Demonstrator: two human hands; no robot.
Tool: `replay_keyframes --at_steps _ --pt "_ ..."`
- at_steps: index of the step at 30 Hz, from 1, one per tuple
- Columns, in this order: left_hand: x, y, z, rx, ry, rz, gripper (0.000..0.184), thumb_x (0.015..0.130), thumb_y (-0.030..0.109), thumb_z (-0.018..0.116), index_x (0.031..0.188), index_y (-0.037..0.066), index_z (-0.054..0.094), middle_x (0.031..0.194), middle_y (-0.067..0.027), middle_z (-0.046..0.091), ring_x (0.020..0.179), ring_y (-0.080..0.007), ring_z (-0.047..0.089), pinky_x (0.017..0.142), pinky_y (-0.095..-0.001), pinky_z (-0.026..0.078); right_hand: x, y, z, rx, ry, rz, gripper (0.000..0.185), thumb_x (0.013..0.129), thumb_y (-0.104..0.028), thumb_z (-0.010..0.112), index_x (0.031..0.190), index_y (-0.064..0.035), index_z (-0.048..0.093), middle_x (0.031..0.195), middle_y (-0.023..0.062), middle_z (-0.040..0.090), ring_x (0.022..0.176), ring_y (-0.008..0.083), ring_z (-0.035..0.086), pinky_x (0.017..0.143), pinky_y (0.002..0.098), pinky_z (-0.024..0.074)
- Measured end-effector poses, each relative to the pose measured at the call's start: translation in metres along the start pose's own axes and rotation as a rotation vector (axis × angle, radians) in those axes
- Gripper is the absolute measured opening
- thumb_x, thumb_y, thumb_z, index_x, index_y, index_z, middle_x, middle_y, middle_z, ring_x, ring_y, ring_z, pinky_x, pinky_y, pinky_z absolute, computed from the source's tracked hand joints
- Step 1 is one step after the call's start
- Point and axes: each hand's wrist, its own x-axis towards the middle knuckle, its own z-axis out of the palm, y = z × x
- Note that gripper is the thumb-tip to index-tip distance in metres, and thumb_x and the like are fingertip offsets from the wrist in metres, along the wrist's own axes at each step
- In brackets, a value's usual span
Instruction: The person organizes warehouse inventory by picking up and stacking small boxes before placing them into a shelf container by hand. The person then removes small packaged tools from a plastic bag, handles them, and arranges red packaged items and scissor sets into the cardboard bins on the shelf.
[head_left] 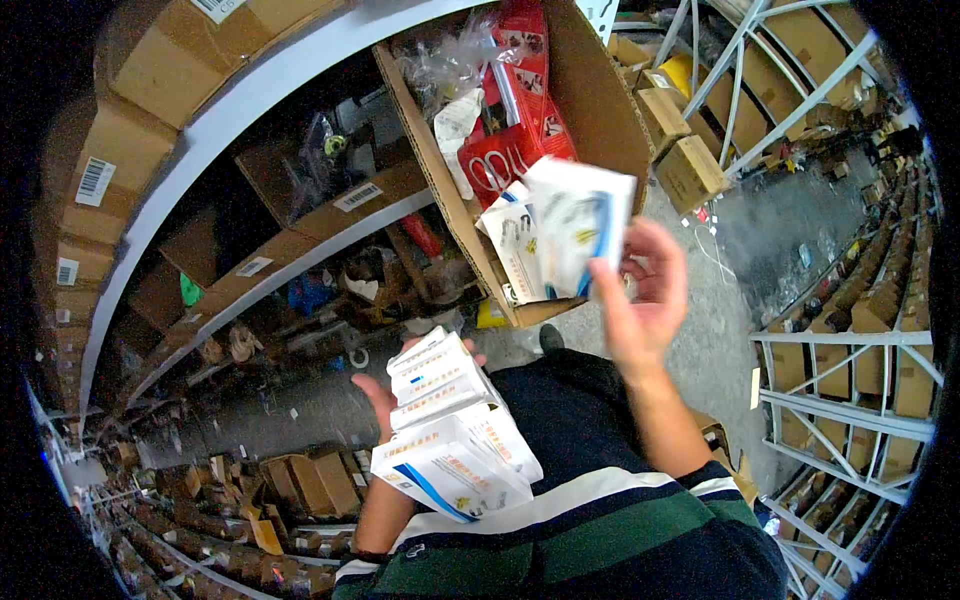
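Observation:
A row of small white printed boxes (455, 430) with orange lettering leans against my striped shirt. My left hand (378, 403) is wrapped under and around this row, with fingertips showing past its far edge. Over the near end of an open cardboard carton (455, 225), my right hand (650, 300) grips a white box with a blue stripe (580, 225), slightly blurred. Beneath it, more white boxes (517, 250) lie in the carton. Red packages (525, 110) and clear plastic wrapping (440, 70) fill its far part.
Shelves with barcode-labelled cardboard bins (330, 205) run along the left. A white shelf beam (215, 130) curves above them. Across the grey concrete floor (705, 290), metal racking (850, 410) with cartons stands at right. Small brown boxes (690, 172) sit beyond the carton.

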Motion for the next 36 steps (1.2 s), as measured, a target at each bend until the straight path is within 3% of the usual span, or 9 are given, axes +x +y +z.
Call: replay_keyframes --at_steps 5,8,14,19,21,23,29,31,36 --pt "-0.001 0.004 -0.003 0.089 0.064 0.003 0.103 0.062 0.090 0.041 0.140 0.022 0.039 0.142 -0.0274 0.037 0.129 -0.0503 0.037 0.099 -0.0632 0.039 0.020 -0.032 -0.013 0.118 0.108 -0.066 0.063 0.081 0.002 0.067 0.137 -0.0009 0.040 0.116 0.0121 0.056 0.101 0.0185 0.058 0.082 0.0284 0.0523" --pt "0.000 0.005 -0.008 0.101 0.022 0.008 0.104 0.062 0.090 0.041 0.141 0.022 0.037 0.142 -0.0273 0.037 0.129 -0.0505 0.036 0.100 -0.0638 0.038 0.012 -0.023 -0.016 -0.092 -0.147 0.081 0.065 0.082 0.001 0.066 0.141 -0.0030 0.039 0.114 0.0119 0.058 0.098 0.0178 0.059 0.082 0.0300 0.0523" --pt "-0.002 0.008 -0.007 0.175 0.019 0.009 0.108 0.062 0.090 0.041 0.144 0.019 0.032 0.144 -0.0294 0.034 0.130 -0.0511 0.035 0.101 -0.0640 0.036 -0.004 0.017 0.012 -0.399 -0.335 0.007 0.044 0.081 -0.003 0.064 0.122 0.0024 0.051 0.108 0.0209 0.058 0.099 0.0380 0.059 0.089 0.0399 0.0467" --pt "-0.005 0.007 -0.004 0.192 0.034 0.035 0.108 0.065 0.090 0.037 0.145 0.018 0.031 0.144 -0.0306 0.032 0.129 -0.0520 0.035 0.100 -0.0630 0.038 -0.003 0.020 0.016 -0.474 -0.375 -0.056 0.044 0.078 -0.005 0.066 0.119 0.0012 0.052 0.114 0.0216 0.056 0.108 0.0382 0.052 0.095 0.0419 0.0418" --pt "-0.007 0.006 -0.009 0.229 0.021 0.063 0.108 0.069 0.089 0.031 0.145 0.012 0.030 0.142 -0.0299 0.036 0.130 -0.0450 0.040 0.102 -0.0553 0.040 -0.006 0.027 0.018 -0.495 -0.401 -0.137 0.047 0.074 -0.005 0.069 0.118 -0.0001 0.051 0.120 0.0205 0.053 0.112 0.0379 0.047 0.099 0.0428 0.0383" --pt "-0.003 0.012 -0.029 0.283 -0.030 0.052 0.103 0.067 0.087 0.041 0.142 0.017 0.039 0.143 -0.0294 0.035 0.129 -0.0507 0.036 0.100 -0.0633 0.038 -0.009 0.029 0.021 -0.450 -0.409 -0.057 0.051 0.073 -0.006 0.070 0.119 0.0005 0.049 0.122 0.0201 0.052 0.111 0.0380 0.048 0.098 0.0431 0.0385" --pt "-0.003 0.010 -0.047 0.312 0.137 0.107 0.102 0.064 0.088 0.042 0.140 0.020 0.042 0.139 -0.0297 0.041 0.125 -0.0515 0.041 0.098 -0.0621 0.041 -0.007 0.029 0.035 -0.412 -0.373 0.062 0.079 0.070 -0.019 0.081 0.134 0.0018 0.039 0.115 0.0188 0.051 0.109 0.0328 0.047 0.098 0.0411 0.0366" --pt "-0.002 0.009 -0.044 0.247 0.095 0.092 0.097 0.065 0.087 0.044 0.136 0.021 0.046 0.139 -0.0289 0.041 0.125 -0.0503 0.042 0.097 -0.0606 0.042 -0.002 0.036 0.036 -0.424 -0.491 0.035 0.080 0.070 -0.020 0.081 0.135 0.0006 0.039 0.117 0.0185 0.049 0.110 0.0328 0.045 0.099 0.0409 0.0356" --pt "0.002 0.008 -0.047 0.227 0.058 0.083 0.094 0.066 0.085 0.044 0.134 0.020 0.048 0.139 -0.0275 0.042 0.125 -0.0481 0.043 0.096 -0.0593 0.044 0.000 0.033 0.038 -0.473 -0.462 -0.012 0.071 0.072 -0.016 0.078 0.131 -0.0006 0.042 0.119 0.0169 0.048 0.109 0.0294 0.047 0.098 0.0383 0.0375"
